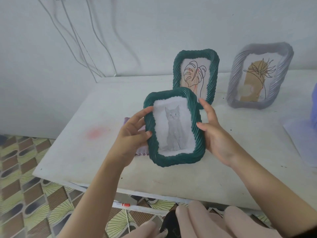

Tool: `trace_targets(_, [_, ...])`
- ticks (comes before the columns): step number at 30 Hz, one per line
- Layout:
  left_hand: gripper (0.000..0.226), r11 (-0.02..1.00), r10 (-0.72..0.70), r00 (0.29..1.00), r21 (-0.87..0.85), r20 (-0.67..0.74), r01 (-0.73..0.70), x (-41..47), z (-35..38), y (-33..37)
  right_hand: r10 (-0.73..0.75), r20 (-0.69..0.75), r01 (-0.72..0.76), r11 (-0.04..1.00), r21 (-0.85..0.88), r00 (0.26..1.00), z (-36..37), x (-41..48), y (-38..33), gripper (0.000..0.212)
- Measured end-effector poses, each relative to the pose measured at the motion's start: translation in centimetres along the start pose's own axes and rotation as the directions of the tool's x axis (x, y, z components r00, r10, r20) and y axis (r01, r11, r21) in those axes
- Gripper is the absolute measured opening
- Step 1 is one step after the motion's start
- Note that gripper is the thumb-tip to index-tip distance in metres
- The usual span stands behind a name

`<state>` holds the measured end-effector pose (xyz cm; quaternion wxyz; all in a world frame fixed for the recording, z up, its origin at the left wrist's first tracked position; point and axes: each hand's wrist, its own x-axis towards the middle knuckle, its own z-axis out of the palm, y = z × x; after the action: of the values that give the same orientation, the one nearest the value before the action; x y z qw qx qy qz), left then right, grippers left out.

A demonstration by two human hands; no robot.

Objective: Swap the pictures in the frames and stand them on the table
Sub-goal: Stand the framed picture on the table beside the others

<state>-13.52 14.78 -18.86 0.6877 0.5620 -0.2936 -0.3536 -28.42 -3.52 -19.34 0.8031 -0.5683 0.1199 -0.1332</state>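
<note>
A dark green twisted frame (178, 157) with a grey kitten picture (173, 127) is held upright above the white table (96, 152). My left hand (132, 131) grips its left edge, thumb on the front. My right hand (212, 131) grips its right edge. Behind it a second green frame (178, 66) with a leaf line drawing stands on the table. A grey frame (284, 69) with a plant drawing stands at the back right.
A lilac cloth (142, 152) lies on the table under the held frame. A sheet of paper (301, 143) and a purple object (314, 107) sit at the right edge. Cables (75, 40) hang on the wall. Patterned floor lies to the left.
</note>
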Motion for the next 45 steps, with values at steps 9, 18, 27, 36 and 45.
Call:
trace_targets(9, [0.075, 0.988, 0.083, 0.996, 0.129, -0.014, -0.081, 1.1, -2.6, 3.5, -0.163, 0.117, 0.166, 0.986, -0.015, 0.980, 2.4, 5.5, -4.0, 0.056])
trace_targets(18, [0.078, 0.967, 0.183, 0.979, 0.199, -0.088, -0.163, 4.7, -6.4, 7.2, -0.169, 0.220, 0.198, 0.973, -0.117, 0.961, 5.4, 11.9, -7.0, 0.043])
trace_targets(27, [0.083, 0.964, 0.154, 0.975, 0.240, -0.158, -0.114, 9.9, -10.6, 7.7, -0.149, 0.218, 0.180, 0.975, -0.128, 0.965, 6.6, 19.0, -7.0, 0.040])
trace_targets(36, [0.090, 0.976, 0.088, 0.963, 0.216, -0.255, -0.032, 14.4, -12.2, 6.3, -0.247, 0.130, 0.263, 0.957, -0.126, 0.960, 6.4, 22.6, -3.1, 0.042])
trace_targets(45, [0.090, 0.980, 0.094, 0.951, 0.198, -0.294, -0.035, 16.5, -12.2, 5.0, -0.309, 0.036, 0.311, 0.938, -0.155, 0.950, 6.2, 23.3, -0.8, 0.058])
